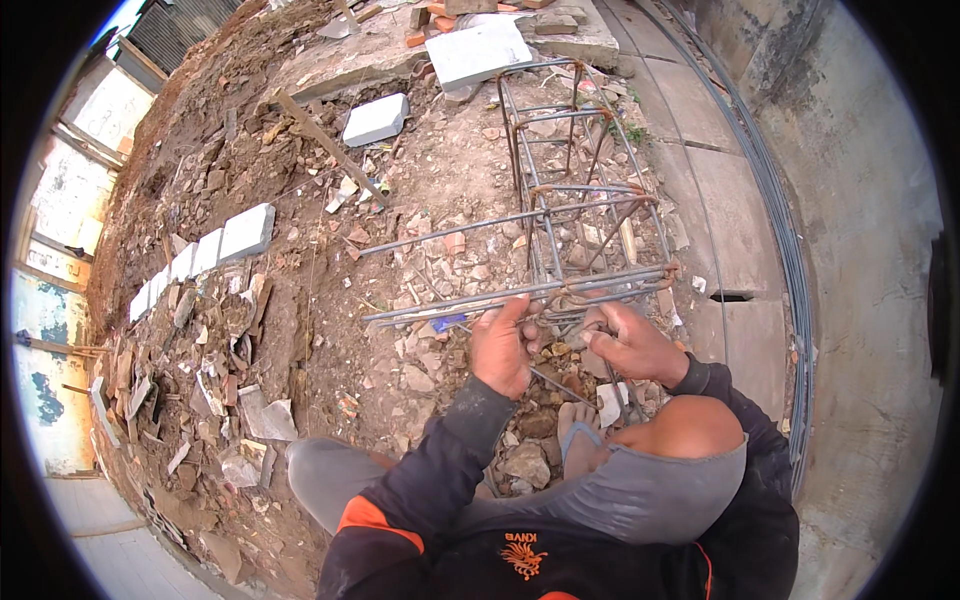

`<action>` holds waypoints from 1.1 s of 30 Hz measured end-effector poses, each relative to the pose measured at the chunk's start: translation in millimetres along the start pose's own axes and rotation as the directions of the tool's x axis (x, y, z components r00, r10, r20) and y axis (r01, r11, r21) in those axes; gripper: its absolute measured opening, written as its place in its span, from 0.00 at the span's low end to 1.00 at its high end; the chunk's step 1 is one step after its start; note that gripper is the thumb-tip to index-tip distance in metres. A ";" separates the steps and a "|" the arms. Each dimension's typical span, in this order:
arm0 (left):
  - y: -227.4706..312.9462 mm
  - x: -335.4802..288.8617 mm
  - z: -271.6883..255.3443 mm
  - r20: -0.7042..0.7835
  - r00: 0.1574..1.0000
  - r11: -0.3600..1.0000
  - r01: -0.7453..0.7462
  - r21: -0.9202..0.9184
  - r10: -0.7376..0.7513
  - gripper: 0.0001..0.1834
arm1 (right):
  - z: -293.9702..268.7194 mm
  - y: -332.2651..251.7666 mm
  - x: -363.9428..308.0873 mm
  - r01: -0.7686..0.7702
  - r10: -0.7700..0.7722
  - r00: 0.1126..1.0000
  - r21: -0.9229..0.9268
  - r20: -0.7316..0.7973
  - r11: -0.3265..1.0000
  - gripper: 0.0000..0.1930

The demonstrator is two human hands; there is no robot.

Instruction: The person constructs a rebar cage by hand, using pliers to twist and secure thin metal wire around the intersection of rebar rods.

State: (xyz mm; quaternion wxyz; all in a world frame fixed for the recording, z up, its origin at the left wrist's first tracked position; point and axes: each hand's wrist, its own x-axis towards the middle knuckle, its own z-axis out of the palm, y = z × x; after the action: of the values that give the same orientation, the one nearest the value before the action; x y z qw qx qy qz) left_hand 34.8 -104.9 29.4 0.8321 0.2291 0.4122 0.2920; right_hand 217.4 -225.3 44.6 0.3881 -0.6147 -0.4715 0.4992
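Left fingers (512,311) and right fingers (604,343) curl by the grey, boxy steel-rod cage (590,187), grips unclear. It looks stiff, best held mid-rod.

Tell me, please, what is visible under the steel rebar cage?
Through gaps in the rebar cage, broken stone and brick rubble shows. A blue scrap shows beneath its near side. Parts directly behind the steel, left hand and right hand are covered.
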 end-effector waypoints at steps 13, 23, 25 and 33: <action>43.2 -29.3 -13.6 0.164 0.971 0.389 -0.222 0.894 0.175 0.13 | 9.7 0.6 31.9 0.192 -0.207 0.978 -0.371 -0.002 0.909 0.18; 49.2 -27.0 15.3 0.820 0.517 -0.626 -0.561 0.542 0.247 0.29 | 13.5 9.4 31.8 0.213 -0.254 0.963 -0.318 -0.094 0.924 0.15; 49.0 -15.7 14.5 0.704 0.700 -0.427 -0.603 0.674 0.123 0.25 | 18.0 16.1 32.3 0.265 -0.324 0.939 -0.357 -0.117 0.896 0.15; 55.0 -10.6 14.0 0.759 0.637 -0.364 -0.680 0.637 0.137 0.28 | 33.2 34.6 11.0 0.130 -0.176 0.953 -0.192 -0.246 0.973 0.15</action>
State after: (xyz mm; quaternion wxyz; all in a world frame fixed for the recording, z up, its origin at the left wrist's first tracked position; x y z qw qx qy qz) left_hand 24.7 -74.2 77.3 0.2403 0.9428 0.1906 0.1306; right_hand 192.1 -223.2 2.4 0.4295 -0.6681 -0.5041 0.3392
